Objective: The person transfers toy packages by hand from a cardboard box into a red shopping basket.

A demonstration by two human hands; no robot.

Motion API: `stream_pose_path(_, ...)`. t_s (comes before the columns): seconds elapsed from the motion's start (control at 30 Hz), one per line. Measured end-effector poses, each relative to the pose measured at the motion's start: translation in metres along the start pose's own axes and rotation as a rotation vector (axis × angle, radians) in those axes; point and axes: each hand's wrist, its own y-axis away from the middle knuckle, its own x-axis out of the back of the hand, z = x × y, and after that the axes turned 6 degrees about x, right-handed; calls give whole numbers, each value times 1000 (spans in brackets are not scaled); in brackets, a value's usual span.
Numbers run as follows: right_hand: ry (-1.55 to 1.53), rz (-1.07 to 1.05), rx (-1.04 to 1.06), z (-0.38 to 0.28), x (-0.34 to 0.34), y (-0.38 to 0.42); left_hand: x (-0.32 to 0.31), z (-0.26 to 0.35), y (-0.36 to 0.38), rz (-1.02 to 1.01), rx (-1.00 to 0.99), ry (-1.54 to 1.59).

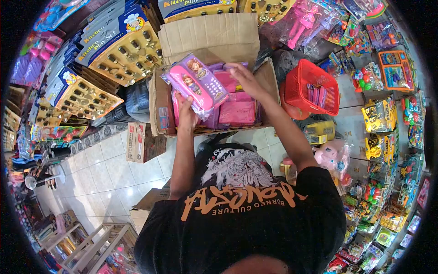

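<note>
My left hand grips a pink-and-purple toy pack by its lower edge. The pack is wrapped in clear plastic and shows cartoon princess pictures beside rows of small pale marks that look like a keypad. It is tilted above the left side of an open cardboard box. Over the box's right side, my right hand has its fingers stretched out, holding nothing. Beneath both hands, pink and purple packs fill the box, partly hidden by the held one.
A red plastic basket with small purple packs stands right of the box. Kitchen play sets hang at the left. A smaller carton is on the tiled floor. Bagged toys line the right side.
</note>
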Motion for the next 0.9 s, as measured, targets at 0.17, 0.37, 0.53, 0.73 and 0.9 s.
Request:
stream_pose_path(0.17,620,-691,-206,64,23,25,13,11,3,-30,-53,-14)
stream_pose_path(0.37,779,-989,-697,61,19,16,19,12,10,51,-78,-23)
stream_pose_path(0.53,338,-987,-677,91,37,13,14,13,10,41,-86,-52)
stream_pose_path(0.73,-123,-839,-740,27,53,24,19,14,11,119,-121,-150)
stream_pose_path(0.9,-719,-273,-429,10,84,61,31,18,-2,105,-45,-161)
